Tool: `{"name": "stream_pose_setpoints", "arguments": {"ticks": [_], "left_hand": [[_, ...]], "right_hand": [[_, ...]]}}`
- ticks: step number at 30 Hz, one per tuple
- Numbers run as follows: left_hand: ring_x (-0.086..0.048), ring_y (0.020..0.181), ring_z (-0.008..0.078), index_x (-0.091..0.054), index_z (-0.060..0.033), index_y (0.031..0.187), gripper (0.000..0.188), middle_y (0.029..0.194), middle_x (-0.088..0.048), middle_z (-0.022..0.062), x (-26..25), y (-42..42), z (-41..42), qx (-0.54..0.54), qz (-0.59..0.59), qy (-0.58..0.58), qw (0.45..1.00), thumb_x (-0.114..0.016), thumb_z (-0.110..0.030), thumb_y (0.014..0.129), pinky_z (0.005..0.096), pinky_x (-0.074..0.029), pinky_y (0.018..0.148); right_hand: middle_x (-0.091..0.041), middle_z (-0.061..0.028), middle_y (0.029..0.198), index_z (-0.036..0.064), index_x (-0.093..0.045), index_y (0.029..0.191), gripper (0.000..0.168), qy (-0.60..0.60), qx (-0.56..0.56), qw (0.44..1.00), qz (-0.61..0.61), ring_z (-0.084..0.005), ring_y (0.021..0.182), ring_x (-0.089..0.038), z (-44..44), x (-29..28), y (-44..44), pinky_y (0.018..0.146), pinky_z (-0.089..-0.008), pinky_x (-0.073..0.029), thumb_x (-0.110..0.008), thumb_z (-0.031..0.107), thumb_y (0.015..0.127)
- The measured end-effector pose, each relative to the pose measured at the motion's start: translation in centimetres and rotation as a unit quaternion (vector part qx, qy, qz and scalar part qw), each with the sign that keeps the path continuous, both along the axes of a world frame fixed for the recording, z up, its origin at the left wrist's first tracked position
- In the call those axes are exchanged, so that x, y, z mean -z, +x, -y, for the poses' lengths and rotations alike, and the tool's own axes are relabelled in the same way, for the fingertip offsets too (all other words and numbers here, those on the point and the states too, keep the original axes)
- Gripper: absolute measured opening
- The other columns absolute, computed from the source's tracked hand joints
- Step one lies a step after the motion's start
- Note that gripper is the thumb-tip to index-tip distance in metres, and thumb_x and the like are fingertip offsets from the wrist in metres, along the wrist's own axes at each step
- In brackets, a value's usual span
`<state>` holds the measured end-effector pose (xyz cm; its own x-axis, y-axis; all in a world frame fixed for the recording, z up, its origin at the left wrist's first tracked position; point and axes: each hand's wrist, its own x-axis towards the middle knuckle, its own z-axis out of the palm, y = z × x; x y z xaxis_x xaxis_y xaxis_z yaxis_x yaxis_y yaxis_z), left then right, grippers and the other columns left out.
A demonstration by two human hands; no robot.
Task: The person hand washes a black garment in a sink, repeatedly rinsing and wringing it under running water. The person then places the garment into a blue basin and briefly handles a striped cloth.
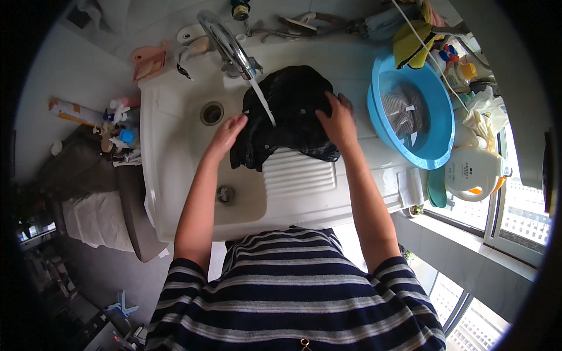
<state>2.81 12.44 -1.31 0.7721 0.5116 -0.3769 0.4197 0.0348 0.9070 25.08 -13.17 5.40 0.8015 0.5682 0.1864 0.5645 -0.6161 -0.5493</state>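
Note:
A wet black garment (290,105) with small pale buttons lies bunched over the white laundry sink and the upper part of its ribbed washboard (298,173). From the chrome faucet (232,50) a stream of water runs down onto the cloth. My left hand (230,131) is at the garment's left edge, its fingers extended; whether they pinch the fabric is unclear. On the right side, my right hand (340,116) rests on the garment with thumb and fingers spread.
A blue basin (445,140) holding a striped cloth in water stands on the right of the counter, beside a white detergent jug (470,173). Bottles crowd the sink's left side. Two metal drains (212,113) show in the sink; a pink soap dish (150,60) is behind.

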Motion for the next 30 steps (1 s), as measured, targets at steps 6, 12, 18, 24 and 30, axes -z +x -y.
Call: {"name": "stream_pose_setpoints", "arguments": {"ticks": [6, 12, 18, 24, 30], "left_hand": [[-0.071, 0.102, 0.0249, -0.068, 0.0013, 0.125, 0.054, 0.111, -0.075, 0.0151, -1.8, -0.1, 3.0, 0.020, -0.014, 0.133, 0.991, -0.076, -0.042, 0.094, 0.0352, -0.052, 0.092], [-0.070, 0.087, 0.0291, -0.069, -0.0077, 0.101, 0.021, 0.093, -0.073, 0.0072, -4.5, -0.3, 1.8, -0.019, -0.022, 0.386, 0.922, -0.076, -0.012, 0.082, 0.0392, -0.054, 0.075], [-0.066, 0.087, 0.0309, -0.061, -0.0085, 0.089, 0.020, 0.094, -0.069, 0.0049, -9.2, 1.5, -0.1, -0.090, 0.114, 0.506, 0.850, -0.063, 0.007, 0.077, 0.0410, -0.052, 0.074], [-0.063, 0.117, 0.0347, -0.066, -0.0078, 0.097, 0.024, 0.126, -0.063, 0.0103, -8.6, -2.2, 7.7, 0.065, 0.170, 0.472, 0.863, -0.078, 0.000, 0.077, 0.0442, -0.053, 0.096], [-0.063, 0.112, 0.0301, -0.070, -0.0113, 0.117, 0.034, 0.123, -0.065, 0.0042, -5.0, -2.2, 11.8, 0.078, 0.114, 0.399, 0.907, -0.079, -0.010, 0.084, 0.0409, -0.055, 0.094]], "right_hand": [[-0.055, -0.0155, 0.147, 0.014, -0.070, 0.125, 0.044, 0.051, -0.044, 0.995, 0.067, -0.0411, 0.142, -0.044, 4.7, 0.2, -8.5, 0.116, -0.0566, -0.037, -0.079, 0.015, 0.082], [-0.065, -0.0091, 0.133, 0.013, -0.074, 0.115, 0.043, 0.007, -0.084, 0.996, 0.032, -0.0345, 0.137, -0.051, 7.1, 1.7, -8.9, 0.114, -0.0549, -0.039, -0.082, 0.010, 0.073], [-0.075, -0.0156, 0.096, 0.004, -0.076, 0.105, 0.019, 0.125, -0.014, 0.985, -0.116, -0.0351, 0.086, -0.070, 8.0, -2.0, -5.2, 0.078, -0.0378, -0.055, -0.076, 0.011, 0.087], [-0.056, -0.0047, 0.071, -0.006, -0.070, 0.096, 0.021, 0.262, 0.058, 0.946, -0.182, -0.0090, 0.068, -0.048, 8.1, -7.9, -4.1, 0.063, -0.0272, -0.042, -0.068, 0.015, 0.100], [-0.069, -0.0122, 0.126, 0.010, -0.071, 0.122, 0.035, 0.089, 0.038, 0.994, 0.056, -0.0365, 0.115, -0.064, 8.4, -5.2, -2.9, 0.096, -0.0435, -0.052, -0.075, 0.009, 0.087]]}}
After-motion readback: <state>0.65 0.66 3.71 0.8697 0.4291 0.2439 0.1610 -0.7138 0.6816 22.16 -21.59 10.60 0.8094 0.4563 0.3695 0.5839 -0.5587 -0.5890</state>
